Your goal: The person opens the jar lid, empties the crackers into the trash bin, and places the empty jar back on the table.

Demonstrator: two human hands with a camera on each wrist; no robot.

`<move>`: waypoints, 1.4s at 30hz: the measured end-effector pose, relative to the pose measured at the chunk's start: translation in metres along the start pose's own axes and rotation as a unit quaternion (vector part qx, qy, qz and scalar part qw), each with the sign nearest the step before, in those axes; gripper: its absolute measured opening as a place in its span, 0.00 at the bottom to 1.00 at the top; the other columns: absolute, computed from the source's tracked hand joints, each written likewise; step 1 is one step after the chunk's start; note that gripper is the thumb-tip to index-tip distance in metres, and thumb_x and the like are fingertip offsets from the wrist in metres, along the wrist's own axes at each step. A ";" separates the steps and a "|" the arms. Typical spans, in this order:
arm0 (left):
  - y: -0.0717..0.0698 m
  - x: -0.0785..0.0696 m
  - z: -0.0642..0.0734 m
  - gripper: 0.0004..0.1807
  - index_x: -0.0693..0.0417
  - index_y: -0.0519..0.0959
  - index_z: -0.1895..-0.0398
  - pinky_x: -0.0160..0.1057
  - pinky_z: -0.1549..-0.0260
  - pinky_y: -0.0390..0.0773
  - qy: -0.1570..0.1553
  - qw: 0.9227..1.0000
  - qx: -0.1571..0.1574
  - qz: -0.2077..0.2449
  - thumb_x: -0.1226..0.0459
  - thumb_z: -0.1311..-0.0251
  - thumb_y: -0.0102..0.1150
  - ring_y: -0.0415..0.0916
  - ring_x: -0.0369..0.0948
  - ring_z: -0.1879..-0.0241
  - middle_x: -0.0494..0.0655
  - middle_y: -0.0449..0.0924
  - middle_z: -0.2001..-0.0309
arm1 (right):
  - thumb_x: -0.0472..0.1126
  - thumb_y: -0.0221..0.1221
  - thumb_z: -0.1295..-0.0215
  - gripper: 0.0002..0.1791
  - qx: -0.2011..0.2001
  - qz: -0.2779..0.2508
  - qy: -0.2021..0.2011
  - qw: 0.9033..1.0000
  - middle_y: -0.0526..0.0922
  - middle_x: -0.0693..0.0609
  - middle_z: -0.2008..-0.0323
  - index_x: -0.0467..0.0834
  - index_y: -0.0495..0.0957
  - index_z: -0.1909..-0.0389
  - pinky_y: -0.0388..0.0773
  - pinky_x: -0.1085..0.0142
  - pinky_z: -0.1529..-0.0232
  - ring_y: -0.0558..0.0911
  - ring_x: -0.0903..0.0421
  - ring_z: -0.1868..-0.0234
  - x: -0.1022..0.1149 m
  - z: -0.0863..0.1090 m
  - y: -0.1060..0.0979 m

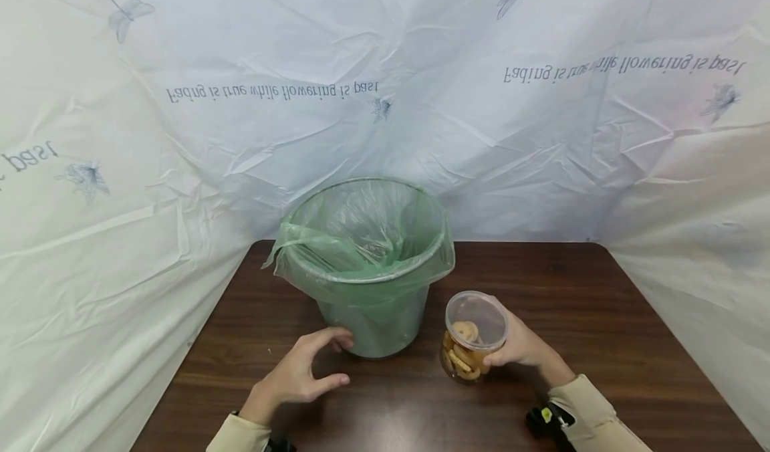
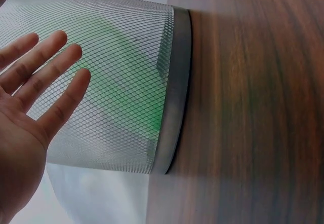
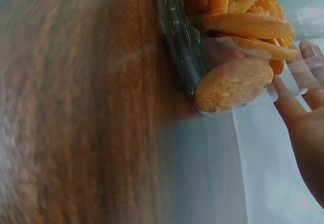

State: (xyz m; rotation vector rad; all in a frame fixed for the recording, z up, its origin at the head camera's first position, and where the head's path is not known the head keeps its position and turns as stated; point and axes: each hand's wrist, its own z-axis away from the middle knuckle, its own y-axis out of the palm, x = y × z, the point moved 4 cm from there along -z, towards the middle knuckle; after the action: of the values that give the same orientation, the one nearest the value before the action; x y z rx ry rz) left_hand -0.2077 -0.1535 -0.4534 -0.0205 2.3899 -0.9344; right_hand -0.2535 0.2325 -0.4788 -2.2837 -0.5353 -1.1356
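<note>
My right hand (image 1: 522,342) grips a clear plastic jar (image 1: 476,310) from its right side, fingers and thumb around the upper part. Several round, golden-brown cookies (image 1: 464,360) lie in the lower half of the jar; the right wrist view shows them close up through the clear wall. I cannot tell if a lid covers its top. To the left, a silver mesh wastebasket (image 1: 394,331) stands upright, lined with a translucent green plastic bag (image 1: 361,293) folded over its rim. My left hand (image 1: 295,372) is beside the basket's lower left side, fingers spread and holding nothing.
The dark wood-grain table (image 1: 541,285) has rounded far corners. White plastic sheeting (image 1: 451,138) with printed blue words and dragonflies hangs behind it and along both sides. The wastebasket stands near the table's back edge, left of middle.
</note>
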 end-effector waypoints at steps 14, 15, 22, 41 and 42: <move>0.002 -0.003 -0.004 0.32 0.66 0.70 0.40 0.41 0.63 0.80 0.013 1.000 -0.004 0.013 0.60 0.45 0.69 0.80 0.45 0.57 0.43 0.79 0.50 | 0.38 0.76 0.55 0.60 0.030 -0.033 0.004 0.999 0.62 0.25 0.36 0.29 0.46 0.27 0.71 0.62 0.38 0.71 0.42 0.37 -0.001 -0.002 0.005; 0.003 -0.002 -0.004 0.32 0.66 0.70 0.40 0.41 0.62 0.80 0.011 1.000 -0.001 0.015 0.60 0.45 0.68 0.80 0.45 0.56 0.43 0.79 0.50 | 0.37 0.77 0.55 0.61 0.036 -0.040 0.007 0.999 0.62 0.25 0.36 0.30 0.46 0.27 0.71 0.62 0.38 0.71 0.42 0.36 -0.001 -0.003 0.006; 0.006 0.000 -0.006 0.34 0.68 0.68 0.37 0.40 0.62 0.80 0.020 0.999 0.012 0.026 0.59 0.43 0.67 0.80 0.44 0.55 0.46 0.79 0.49 | 0.31 0.76 0.59 0.61 0.046 -0.043 0.026 0.998 0.62 0.26 0.36 0.32 0.46 0.27 0.71 0.60 0.38 0.71 0.39 0.37 0.001 -0.009 0.013; 0.009 -0.005 -0.019 0.37 0.67 0.65 0.34 0.39 0.57 0.80 0.034 0.998 0.036 0.036 0.58 0.43 0.67 0.78 0.44 0.49 0.53 0.78 0.45 | 0.38 0.77 0.57 0.59 0.012 0.025 -0.007 1.000 0.66 0.28 0.38 0.29 0.49 0.29 0.71 0.63 0.39 0.74 0.44 0.39 -0.005 -0.008 0.016; 0.010 -0.006 -0.019 0.37 0.66 0.65 0.34 0.39 0.57 0.80 0.038 0.998 0.034 0.036 0.58 0.43 0.68 0.78 0.45 0.49 0.53 0.78 0.45 | 0.38 0.77 0.57 0.59 0.011 0.025 -0.003 1.000 0.66 0.28 0.38 0.30 0.49 0.28 0.71 0.64 0.39 0.73 0.44 0.39 -0.005 -0.008 0.017</move>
State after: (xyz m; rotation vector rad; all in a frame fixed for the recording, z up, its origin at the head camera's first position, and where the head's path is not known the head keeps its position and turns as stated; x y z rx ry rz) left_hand -0.2109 -0.1329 -0.4455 0.1276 2.4090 -0.9983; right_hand -0.2515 0.2140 -0.4835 -2.2696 -0.4870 -1.0946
